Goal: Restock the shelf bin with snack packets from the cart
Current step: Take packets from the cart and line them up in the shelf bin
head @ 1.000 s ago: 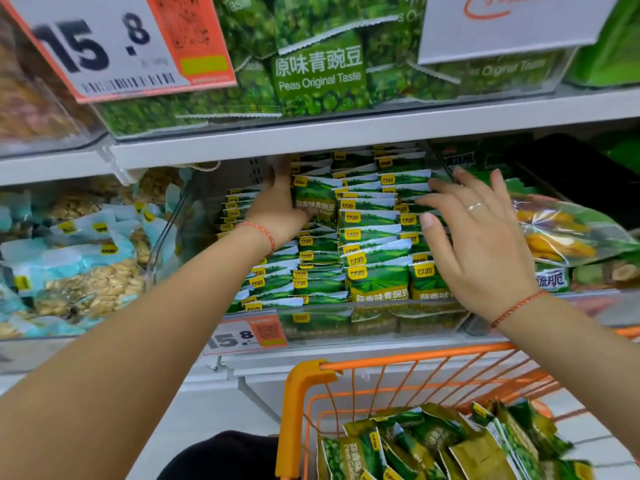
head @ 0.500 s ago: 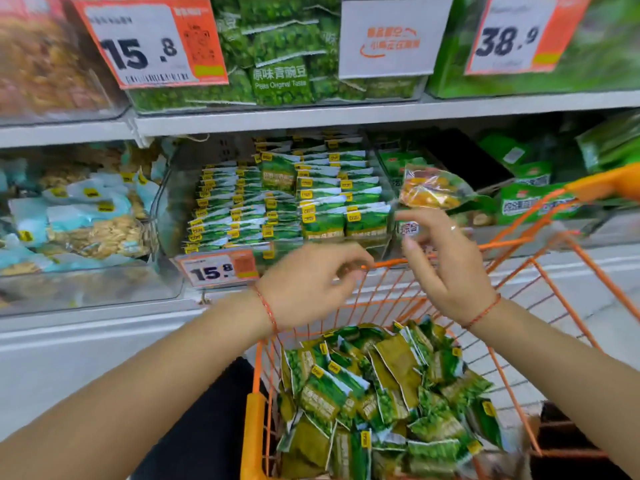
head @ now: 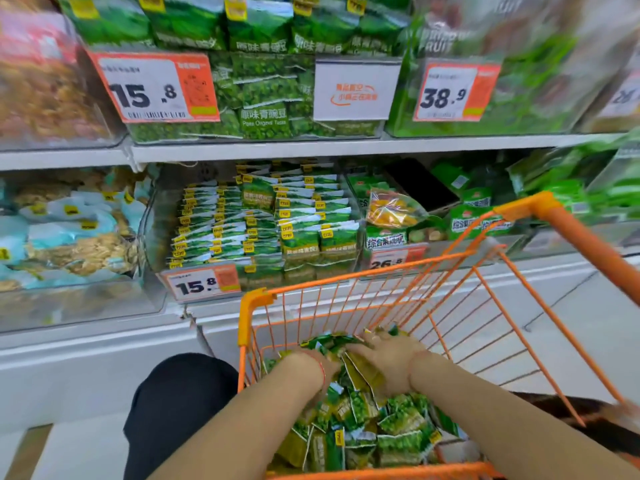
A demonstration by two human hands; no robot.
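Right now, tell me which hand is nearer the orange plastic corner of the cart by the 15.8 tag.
Left. The left hand lies just below that orange corner; the right hand sits farther right.

Orange wire cart (head: 571, 237). Green snack packets (head: 391, 431) inside, yellow corner tags. Bin packets (head: 263, 216): green and white, yellow tags. Price tag (head: 202, 284) white, black numerals, orange panel. Red cord bracelet (head: 322, 370) on left wrist.

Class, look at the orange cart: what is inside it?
The orange cart holds a loose heap of green snack packets. Both the left hand and right hand are down among them. Their fingers and the cart's floor are covered.
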